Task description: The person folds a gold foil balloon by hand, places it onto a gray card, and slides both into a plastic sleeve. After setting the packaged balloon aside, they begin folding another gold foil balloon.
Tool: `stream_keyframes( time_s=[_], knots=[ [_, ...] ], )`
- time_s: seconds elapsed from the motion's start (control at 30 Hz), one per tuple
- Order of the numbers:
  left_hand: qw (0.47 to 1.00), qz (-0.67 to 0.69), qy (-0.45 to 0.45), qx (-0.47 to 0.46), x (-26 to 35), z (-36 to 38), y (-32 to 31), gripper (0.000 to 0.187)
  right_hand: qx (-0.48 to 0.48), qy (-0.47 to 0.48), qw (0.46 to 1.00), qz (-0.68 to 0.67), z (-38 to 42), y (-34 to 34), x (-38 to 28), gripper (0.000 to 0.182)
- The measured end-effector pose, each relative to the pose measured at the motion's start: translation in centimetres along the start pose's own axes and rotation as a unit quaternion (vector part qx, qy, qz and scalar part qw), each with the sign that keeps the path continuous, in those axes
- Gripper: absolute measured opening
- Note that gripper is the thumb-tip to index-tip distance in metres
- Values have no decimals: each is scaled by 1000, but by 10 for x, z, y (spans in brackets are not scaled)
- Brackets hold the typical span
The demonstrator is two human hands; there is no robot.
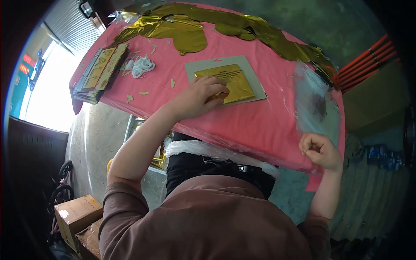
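A folded gold foil packet (240, 89) with dark print lies on a grey backing card (258, 82) that has a hang slot. My left hand (203, 93) rests over the packet's left part, its fingers curled against the foil; the fingertips are partly hidden. At the table's right side, my right hand (318, 149) is closed at the lower edge of a clear plastic bag (314, 97). The bag is smeared by motion and lies among more clear plastic. Both the card and the bag are on the pink-covered table (268, 125).
Gold foil sheets (190, 37) line the table's far edge. White string (142, 66), small beige cut-outs (130, 99) and a stack of printed cards (99, 71) are on the left. Cardboard boxes (80, 210) stand on the floor; orange poles (368, 58) are at right.
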State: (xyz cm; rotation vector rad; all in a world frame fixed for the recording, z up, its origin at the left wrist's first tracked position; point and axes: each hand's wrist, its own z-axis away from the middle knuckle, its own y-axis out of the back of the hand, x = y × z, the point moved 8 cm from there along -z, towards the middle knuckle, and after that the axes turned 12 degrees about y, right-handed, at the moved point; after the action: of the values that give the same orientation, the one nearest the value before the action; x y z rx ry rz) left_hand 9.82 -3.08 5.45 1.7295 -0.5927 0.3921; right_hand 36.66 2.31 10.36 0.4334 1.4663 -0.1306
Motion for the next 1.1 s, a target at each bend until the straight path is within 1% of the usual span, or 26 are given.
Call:
stream_keyframes(
  time_s=[0.03, 0.07, 0.1, 0.13, 0.17, 0.2, 0.23, 0.3, 0.33, 0.37, 0.4, 0.43, 0.47, 0.53, 0.57, 0.63, 0.67, 0.73, 0.77, 0.83, 0.87, 0.93, 0.97, 1.03, 1.07, 1.1],
  knots=[
    [1000, 2, -5, -4, 1, 0, 0, 25, 6, -1, 1000, -1, 2, -1, 0, 9],
    [1000, 28, -12, -8, 2, 1, 2, 23, 1, -7, 993, 119, 0, -2, 0, 15],
    [998, 53, -18, -12, 3, 1, 4, 22, -4, -14, 971, 237, -2, -3, 0, 22],
    [998, 53, -24, -16, 2, 2, 4, 22, 3, -15, 971, 237, -4, -7, 2, 22],
    [995, 93, -29, -35, 0, 4, 3, 21, 32, -15, 936, 350, -9, -4, 3, 24],
    [989, 132, -33, -55, -1, 5, 2, 21, 59, -16, 887, 457, -11, 2, 5, 26],
    [989, 130, -35, -59, 1, 8, 3, 21, 53, 26, 863, 502, -18, 0, 8, 18],
    [993, 87, -76, -30, 16, 22, 8, 26, 55, 29, 872, 486, -26, -4, 14, 15],
    [993, 86, -78, -33, 28, 29, 10, 26, 52, 31, 879, 472, -31, -8, 15, 18],
    [997, 26, -69, -19, 43, 37, 14, 30, 55, 30, 880, 471, -33, -9, 20, 18],
    [998, -34, -59, -4, 53, 42, 18, 35, 55, 84, 889, 448, -36, -14, 21, 27],
    [996, -60, -61, 8, 56, 47, 21, 37, 54, 137, 894, 424, -39, -19, 18, 37],
    [996, -61, -61, 6, 56, 51, 20, 37, 55, 138, 894, 422, -42, -20, 18, 37],
    [998, -32, -35, 32, 49, 57, 21, 28, 12, 157, 907, 392, -49, -30, 18, 51],
    [998, -32, -34, 32, 48, 59, 21, 28, 11, 158, 907, 391, -53, -32, 20, 51],
    [996, -25, -59, 65, 50, 61, 27, 19, 3, 203, 902, 382, -59, -39, 19, 49],
    [996, -27, -59, 65, 50, 62, 27, 19, 3, 204, 902, 381, -62, -40, 19, 49],
    [996, -24, -12, 85, 44, 62, 29, 12, 15, 221, 902, 370, -67, -42, 17, 43],
    [996, -25, -11, 85, 44, 62, 29, 12, 15, 222, 903, 369, -70, -43, 19, 43],
    [995, -24, 30, 91, 38, 61, 28, 9, 38, 189, 920, 342, -78, -38, 27, 27],
    [995, -24, 31, 90, 38, 61, 28, 9, 38, 188, 920, 341, -82, -38, 32, 27],
    [991, -19, 72, 107, 33, 59, 29, 7, 111, 157, 961, 200, -92, -24, 46, 12],
    [991, -18, 73, 107, 34, 57, 29, 7, 110, 156, 961, 199, -96, -25, 46, 12],
    [987, -37, 94, 128, 33, 55, 31, 7, 157, 82, 964, 199, -102, -17, 52, 8],
    [987, -37, 95, 127, 32, 54, 29, 7, 157, 82, 964, 198, -106, -15, 49, 8],
    [985, -60, 95, 130, 31, 53, 28, 7, 142, 22, 973, 179, -109, -13, 55, 10]
  ],
)
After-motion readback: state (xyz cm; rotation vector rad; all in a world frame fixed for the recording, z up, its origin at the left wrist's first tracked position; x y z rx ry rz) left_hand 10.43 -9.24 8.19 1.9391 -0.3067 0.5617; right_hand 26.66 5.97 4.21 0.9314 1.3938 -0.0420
